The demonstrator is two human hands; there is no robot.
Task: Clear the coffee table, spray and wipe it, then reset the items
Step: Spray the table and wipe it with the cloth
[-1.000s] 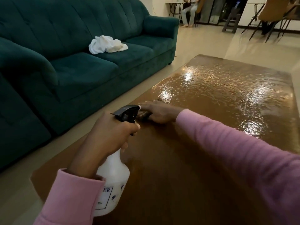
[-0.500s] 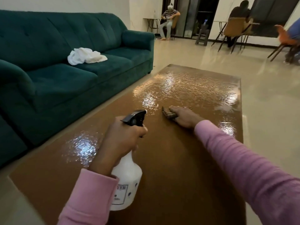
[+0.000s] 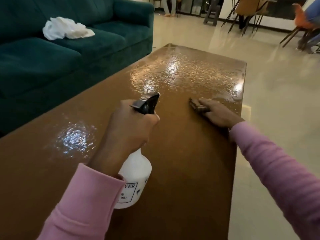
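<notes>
A long brown coffee table [image 3: 181,170] stretches away from me, wet and glistening over its far half and in a patch at the near left. My left hand [image 3: 128,129] grips a white spray bottle [image 3: 135,177] with a black trigger head, held above the table with the nozzle aimed at the far end. My right hand [image 3: 216,113] lies flat near the table's right edge, pressing a small dark brown cloth or pad [image 3: 196,107] onto the surface. Most of that pad is hidden under my fingers.
A teal sofa [image 3: 69,54] runs along the table's left side, with a crumpled white cloth [image 3: 66,30] on its seat. Glossy pale floor lies to the right. Chairs [image 3: 249,11], a stool and a seated person's legs are at the far back.
My right hand has slid the dark pad from the table's left side across to its right edge. The bottle stays in my left hand, and a wet patch has appeared at the near left.
</notes>
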